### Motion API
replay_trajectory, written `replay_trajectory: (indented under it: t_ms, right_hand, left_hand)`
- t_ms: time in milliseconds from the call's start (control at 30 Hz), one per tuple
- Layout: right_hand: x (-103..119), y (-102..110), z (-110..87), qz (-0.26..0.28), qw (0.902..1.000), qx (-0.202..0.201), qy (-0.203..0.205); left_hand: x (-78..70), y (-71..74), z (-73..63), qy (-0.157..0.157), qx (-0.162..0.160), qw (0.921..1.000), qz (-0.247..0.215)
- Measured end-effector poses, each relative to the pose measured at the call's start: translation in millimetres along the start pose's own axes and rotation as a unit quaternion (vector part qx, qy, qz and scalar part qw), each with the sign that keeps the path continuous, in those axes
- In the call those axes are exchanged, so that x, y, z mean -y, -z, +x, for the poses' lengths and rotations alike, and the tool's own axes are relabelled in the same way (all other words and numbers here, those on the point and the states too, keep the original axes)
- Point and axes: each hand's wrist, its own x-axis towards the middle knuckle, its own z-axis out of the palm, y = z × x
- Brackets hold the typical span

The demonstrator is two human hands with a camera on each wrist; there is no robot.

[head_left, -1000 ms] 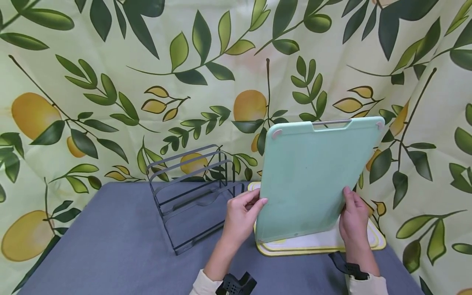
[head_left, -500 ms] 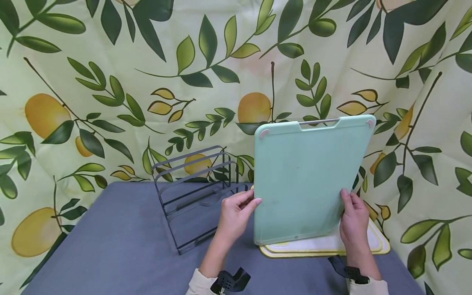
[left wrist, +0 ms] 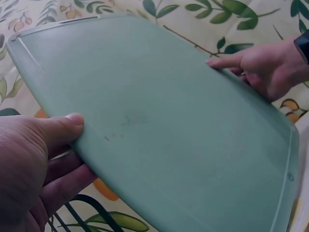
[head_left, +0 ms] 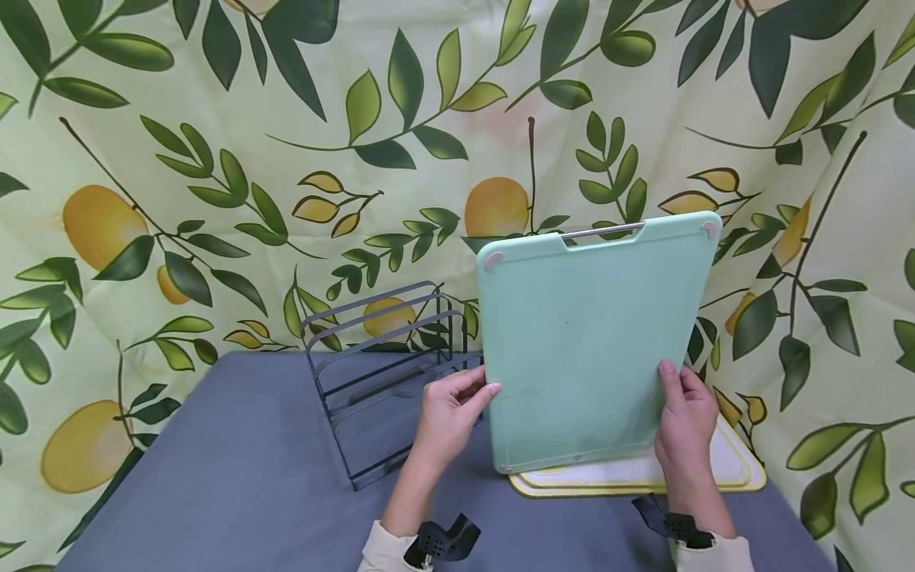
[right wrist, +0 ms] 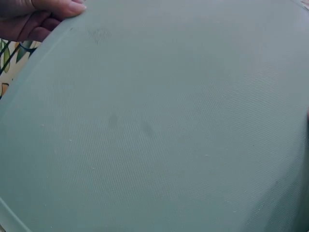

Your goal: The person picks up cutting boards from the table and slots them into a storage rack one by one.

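A mint-green cutting board [head_left: 593, 342] with pinkish corner pads and a metal bar in its top edge is held up, tilted, in the head view. My left hand [head_left: 453, 417] pinches its left edge, thumb on the near face. On the opposite edge my right hand [head_left: 686, 421] grips it the same way. In the left wrist view the left hand's thumb [left wrist: 63, 129] lies on the board's face, fingers behind it. The right wrist view is nearly filled by the board's textured surface [right wrist: 159, 121]. Left of the board stands a dark wire rack [head_left: 379, 381] with several slots.
White cutting boards with yellow rims [head_left: 572, 483] lie stacked under and behind the green board, partly hidden by it. A grey-blue cloth [head_left: 243, 477] covers the table. Behind it hangs a fabric backdrop [head_left: 429, 79] printed with leaves and oranges.
The green board has moved left in both hands, towards the wire rack, and its left edge now reaches the rack's right side in view. The grip of both hands looks the same.
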Motion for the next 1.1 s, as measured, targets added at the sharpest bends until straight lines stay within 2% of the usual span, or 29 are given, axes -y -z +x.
replay_trajectory:
  t_ms: [233, 333, 400, 533, 633, 767, 867, 1000, 1100]
  right_hand:
    - [1.8, -5.4, -5.3, 0.005, 0.9999, 0.009, 0.005]
    - [4.6, -8.9, -8.3, 0.001, 0.9998, 0.013, 0.012]
    - [7.9, -11.0, -10.1, -0.005, 0.9998, 0.015, 0.014]
    - [13.1, -14.3, -11.9, -0.014, 0.9997, 0.019, 0.005]
    - [13.4, -15.3, -11.7, -0.017, 0.9996, 0.023, -0.003]
    - [13.0, -15.8, -12.0, -0.027, 0.9994, 0.022, -0.001]
    - [13.0, -16.3, -13.3, -0.033, 0.9992, 0.019, 0.01]
    - [13.6, -19.5, -16.1, -0.028, 0.9993, 0.02, 0.017]
    - [15.1, -24.1, -18.1, -0.03, 0.9991, 0.027, 0.016]
  left_hand:
    - [-6.8, 9.1, -4.0, 0.044, 0.009, 0.9986, 0.029]
    - [-13.9, 16.2, -4.5, 0.048, 0.007, 0.9977, 0.048]
    - [-22.5, 22.3, -3.1, 0.04, -0.001, 0.9978, 0.052]
    - [-47.2, 36.5, 5.9, 0.001, -0.026, 0.9973, 0.069]
    - [-69.5, 47.6, 16.6, -0.035, -0.038, 0.9923, 0.112]
    - [-99.6, 58.7, 34.5, -0.083, -0.043, 0.9786, 0.183]
    - [-118.7, 62.5, 50.0, -0.117, -0.031, 0.9634, 0.239]
    - [-137.8, 63.1, 70.7, -0.15, 0.008, 0.9363, 0.317]
    - [-148.8, 60.4, 87.2, -0.165, 0.043, 0.9096, 0.379]
